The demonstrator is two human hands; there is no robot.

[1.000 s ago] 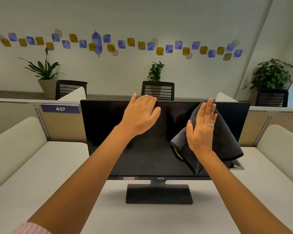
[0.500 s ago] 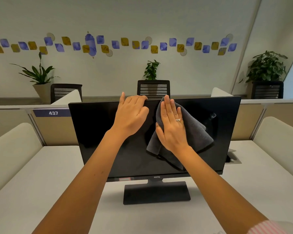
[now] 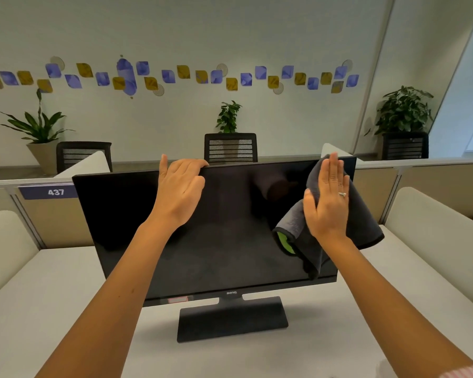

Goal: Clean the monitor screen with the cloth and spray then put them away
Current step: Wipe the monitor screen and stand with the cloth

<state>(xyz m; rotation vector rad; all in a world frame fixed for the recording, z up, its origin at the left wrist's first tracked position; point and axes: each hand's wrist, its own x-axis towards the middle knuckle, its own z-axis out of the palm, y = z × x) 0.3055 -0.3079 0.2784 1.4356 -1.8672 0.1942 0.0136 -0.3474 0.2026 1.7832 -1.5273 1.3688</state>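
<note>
White desk [image 3: 52, 309]; left hand [image 3: 179, 193] grips monitor [image 3: 153, 241], flat right hand [image 3: 328, 205] presses cloth [image 3: 366, 227].

3 plants [image 3: 37, 124], 3 chairs [image 3: 230, 148], "437" sign [image 3: 49, 192], wall decals [image 3: 126, 75].

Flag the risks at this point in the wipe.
1. The right hand presses the cloth flat near the monitor screen's right edge; a hard push might twist it on its narrow stand, though the left hand grips the top edge.
2. Loose cloth hangs past the right bezel and may snag.
3. Left palm may smudge the glass.
</note>
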